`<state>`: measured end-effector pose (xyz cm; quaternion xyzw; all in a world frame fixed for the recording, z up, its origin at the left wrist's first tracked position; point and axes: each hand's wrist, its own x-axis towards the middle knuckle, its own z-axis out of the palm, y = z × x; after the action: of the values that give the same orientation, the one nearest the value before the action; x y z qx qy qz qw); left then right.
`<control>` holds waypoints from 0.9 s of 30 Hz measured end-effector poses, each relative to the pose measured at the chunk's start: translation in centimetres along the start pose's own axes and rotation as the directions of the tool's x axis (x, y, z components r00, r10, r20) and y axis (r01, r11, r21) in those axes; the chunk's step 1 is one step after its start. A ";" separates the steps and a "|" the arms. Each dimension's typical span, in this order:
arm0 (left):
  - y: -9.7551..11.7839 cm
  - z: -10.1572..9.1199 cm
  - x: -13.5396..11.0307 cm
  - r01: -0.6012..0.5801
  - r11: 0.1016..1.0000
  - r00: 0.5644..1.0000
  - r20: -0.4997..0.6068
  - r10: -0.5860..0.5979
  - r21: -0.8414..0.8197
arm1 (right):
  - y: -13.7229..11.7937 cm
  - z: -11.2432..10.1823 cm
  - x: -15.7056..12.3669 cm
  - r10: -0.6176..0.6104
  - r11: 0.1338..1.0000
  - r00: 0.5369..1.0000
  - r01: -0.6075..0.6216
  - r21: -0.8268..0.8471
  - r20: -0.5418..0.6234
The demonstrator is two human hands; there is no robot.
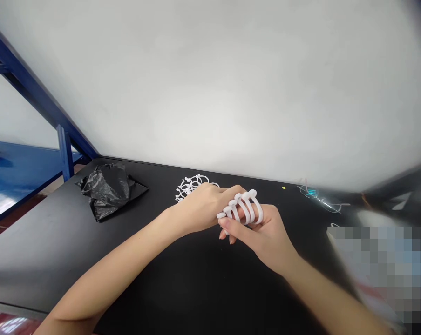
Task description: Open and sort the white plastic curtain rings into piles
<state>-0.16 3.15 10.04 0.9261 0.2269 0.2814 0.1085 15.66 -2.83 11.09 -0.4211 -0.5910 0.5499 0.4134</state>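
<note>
My two hands meet over the middle of a black table (pixel 182 288). Several white plastic rings (pixel 244 207) are threaded side by side over the fingers of my left hand (pixel 203 207), whose fingers curl through them. My right hand (pixel 262 235) is closed on the same row of rings from below and the right, thumb pressed against them. Just behind my left hand, a loose pile of white rings (pixel 189 185) lies on the table, partly hidden by the hand.
A crumpled black plastic bag (pixel 107 190) lies at the table's back left. A white wall rises right behind the table. Blue metal framing (pixel 65 156) stands at the left. Some clear wiry bits (pixel 318 195) lie at the back right; a blurred patch covers the right side.
</note>
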 end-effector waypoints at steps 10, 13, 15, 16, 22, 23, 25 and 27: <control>-0.1 0.1 -0.1 -0.006 0.997 0.991 0.132 0.016 -0.074 | -1.4 -1.7 0.0 -0.079 0.994 0.944 0.099 -0.048 0.321; 0.0 0.2 -0.1 0.014 0.999 0.988 0.152 -0.009 -0.034 | -1.4 -1.3 -0.1 -0.064 0.996 0.952 0.079 -0.041 0.299; 0.1 0.1 -0.1 0.022 0.999 0.988 0.152 -0.015 -0.045 | -1.1 -1.0 -0.2 -0.051 0.998 0.960 0.061 -0.029 0.275; 0.1 0.1 -0.1 0.026 0.997 0.988 0.151 -0.014 -0.077 | -0.9 -0.9 -0.2 -0.056 0.998 0.963 0.064 -0.022 0.263; -0.3 0.4 0.0 0.059 0.932 0.987 0.161 -0.001 -0.358 | 0.6 -0.6 -0.2 -0.250 0.959 0.942 0.273 -0.076 0.226; -0.4 0.4 0.0 0.069 0.924 0.986 0.164 -0.007 -0.375 | 0.7 -0.6 -0.2 -0.278 0.945 0.933 0.308 -0.107 0.229; -0.6 0.4 0.1 0.080 0.920 0.988 0.156 -0.021 -0.383 | 0.7 -0.7 -0.1 -0.330 0.906 0.911 0.379 -0.188 0.248; -0.7 0.3 0.1 0.094 0.918 0.990 0.137 -0.044 -0.384 | 0.5 -0.7 0.0 -0.360 0.867 0.894 0.426 -0.259 0.267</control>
<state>-0.12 3.79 9.61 0.8932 0.1918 0.2582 0.3143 16.37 -2.56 10.64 -0.2906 -0.7838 0.3950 0.3812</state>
